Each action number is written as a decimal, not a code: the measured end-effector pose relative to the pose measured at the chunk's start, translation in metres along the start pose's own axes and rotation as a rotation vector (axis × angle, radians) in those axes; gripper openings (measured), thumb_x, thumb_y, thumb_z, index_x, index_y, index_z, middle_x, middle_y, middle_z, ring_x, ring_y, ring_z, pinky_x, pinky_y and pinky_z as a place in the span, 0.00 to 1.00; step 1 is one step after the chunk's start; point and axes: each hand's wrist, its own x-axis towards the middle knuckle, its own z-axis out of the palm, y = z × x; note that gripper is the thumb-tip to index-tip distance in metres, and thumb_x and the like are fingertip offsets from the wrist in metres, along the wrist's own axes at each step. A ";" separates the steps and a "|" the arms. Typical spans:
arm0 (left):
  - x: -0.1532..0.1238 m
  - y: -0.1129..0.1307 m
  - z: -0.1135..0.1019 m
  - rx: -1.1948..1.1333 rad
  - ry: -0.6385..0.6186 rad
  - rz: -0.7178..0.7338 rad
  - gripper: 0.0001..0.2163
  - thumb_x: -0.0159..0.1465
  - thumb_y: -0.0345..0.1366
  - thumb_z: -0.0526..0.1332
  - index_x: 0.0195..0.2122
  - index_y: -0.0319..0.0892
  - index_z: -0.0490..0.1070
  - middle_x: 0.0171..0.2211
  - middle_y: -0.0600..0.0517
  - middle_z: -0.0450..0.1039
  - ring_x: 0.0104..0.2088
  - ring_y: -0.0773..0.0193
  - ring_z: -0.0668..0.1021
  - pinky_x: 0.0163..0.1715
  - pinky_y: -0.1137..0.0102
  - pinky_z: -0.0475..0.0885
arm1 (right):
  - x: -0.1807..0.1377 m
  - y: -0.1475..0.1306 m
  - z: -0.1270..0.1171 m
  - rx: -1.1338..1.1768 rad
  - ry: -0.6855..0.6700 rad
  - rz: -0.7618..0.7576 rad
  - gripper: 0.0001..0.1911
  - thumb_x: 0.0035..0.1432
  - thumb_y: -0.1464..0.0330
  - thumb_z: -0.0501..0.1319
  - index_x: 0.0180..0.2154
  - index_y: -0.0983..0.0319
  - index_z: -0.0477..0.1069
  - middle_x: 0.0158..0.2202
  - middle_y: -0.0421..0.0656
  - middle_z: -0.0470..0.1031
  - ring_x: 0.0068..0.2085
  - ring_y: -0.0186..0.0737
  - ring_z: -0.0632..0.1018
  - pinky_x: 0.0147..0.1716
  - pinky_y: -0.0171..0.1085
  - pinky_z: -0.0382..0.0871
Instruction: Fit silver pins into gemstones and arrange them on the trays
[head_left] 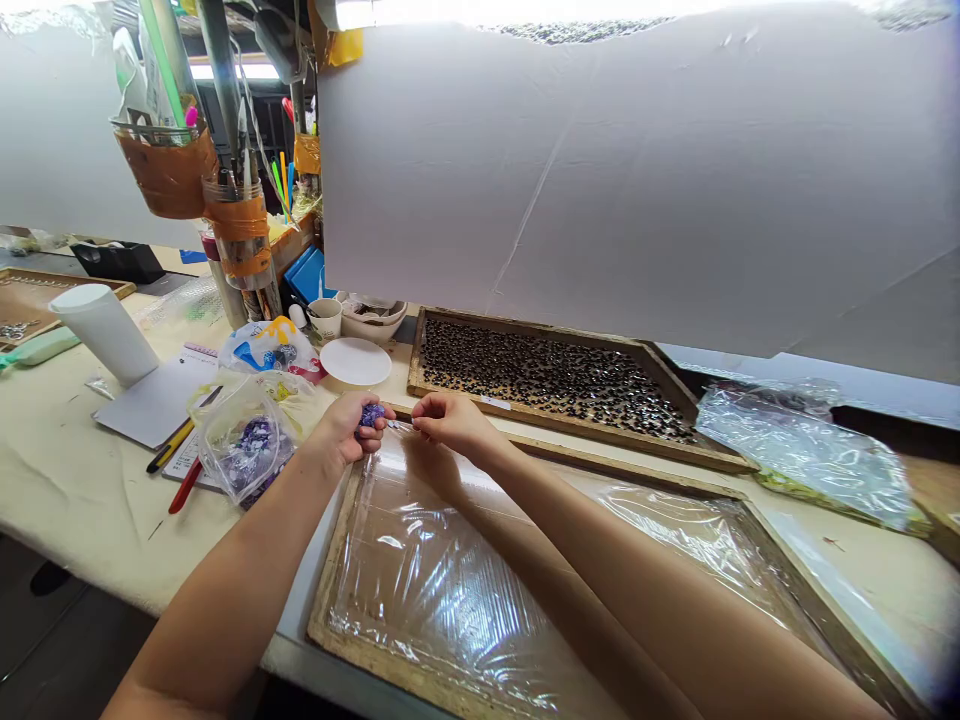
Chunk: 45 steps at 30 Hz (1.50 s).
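Observation:
My left hand is closed around a small heap of purple bits, too small to name surely. Close beside it, my right hand has thumb and forefinger pinched together; what is between them, if anything, I cannot make out. Both hands are over the far left corner of a wooden-framed tray covered with clear plastic film. A few tiny pieces seem to lie on the film near the fingertips. Left of my left hand, an open clear plastic bag holds more purple bits.
Behind stands a second wooden tray full of small dark pieces. A plastic-wrapped packet lies right. On the left are a white roll, a red pen, a yellow-black cutter, a white disc and a paper cup.

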 end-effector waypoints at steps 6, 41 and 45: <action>0.000 0.001 0.000 -0.012 -0.002 -0.003 0.07 0.55 0.28 0.50 0.22 0.36 0.64 0.13 0.57 0.57 0.09 0.79 0.52 0.10 0.81 0.45 | 0.007 0.008 0.005 -0.281 0.021 -0.139 0.10 0.46 0.77 0.55 0.29 0.62 0.74 0.28 0.40 0.75 0.30 0.34 0.73 0.29 0.31 0.63; 0.000 -0.003 0.001 -0.018 0.006 -0.012 0.08 0.56 0.29 0.51 0.22 0.36 0.64 0.13 0.57 0.56 0.10 0.79 0.52 0.10 0.81 0.45 | -0.009 0.004 0.004 -0.763 -0.005 -0.415 0.13 0.59 0.71 0.53 0.38 0.62 0.76 0.32 0.46 0.70 0.35 0.37 0.69 0.33 0.33 0.59; 0.000 -0.002 0.002 -0.022 0.013 -0.010 0.08 0.56 0.29 0.50 0.22 0.36 0.63 0.13 0.57 0.56 0.10 0.79 0.52 0.10 0.81 0.45 | -0.004 0.006 -0.001 -0.739 0.032 -0.412 0.11 0.58 0.71 0.56 0.40 0.60 0.76 0.35 0.44 0.70 0.36 0.36 0.70 0.33 0.32 0.59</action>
